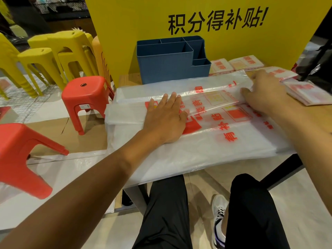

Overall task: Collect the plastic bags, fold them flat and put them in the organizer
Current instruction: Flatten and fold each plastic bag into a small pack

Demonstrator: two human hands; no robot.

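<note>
A large translucent white plastic bag (206, 146) with red print lies spread over the small table, its far part folded toward me in a long strip. My left hand (166, 119) presses flat on the folded strip near its left half, fingers straight. My right hand (265, 91) rests on the strip's right end, fingers pointing left along the fold. Behind the bag stands a blue organizer (168, 63) with several empty compartments. Folded bags (246, 62) lie in small squares to the organizer's right, and a stack of them (309, 93) sits at the far right.
A yellow board (197, 18) with black characters stands right behind the table. Red stools (84, 97) and yellow stools (53, 49) crowd the floor on the left. My legs in black trousers (167, 212) are under the table's near edge. A dark object (316, 69) stands at the right.
</note>
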